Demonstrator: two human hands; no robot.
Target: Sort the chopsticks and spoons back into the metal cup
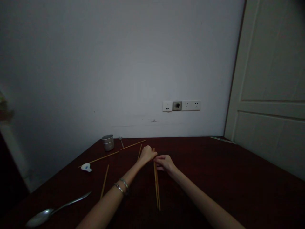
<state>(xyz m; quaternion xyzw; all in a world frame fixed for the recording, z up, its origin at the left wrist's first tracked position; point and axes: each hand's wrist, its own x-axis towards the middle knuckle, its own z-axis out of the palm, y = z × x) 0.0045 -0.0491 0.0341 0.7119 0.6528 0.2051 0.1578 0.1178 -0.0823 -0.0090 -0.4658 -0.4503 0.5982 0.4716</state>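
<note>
Table (209,175) backs onto the wall (133,63); a pale panelled door (269,79) flanks its right side. Widest stretch of tabletop: right of the right arm. Left side tighter, with cup (109,143) near the far left corner, small spoon (121,142) beside it, white spoon (85,167) and metal spoon (40,217) nearer, four loose sticks (105,180) scattered between.

Both arms reach forward, converging mid-table. Chopsticks (156,187) between the hands, far ends up at the fingers, near ends pointing back toward the wearer. Left hand (147,153) back uppermost, fingers curled, thumb side closed on the upper part. Right hand (165,163) just below, thumb and forefinger pinching, other fingers bent. Bracelets (122,186) on left wrist.

Left fingertips mostly hidden; exact count in the bundle unclear. One loose stick passes behind the left wrist, another meets the left forearm. Near table edge out of frame. Dim light; blurred object at far left, unidentifiable.
</note>
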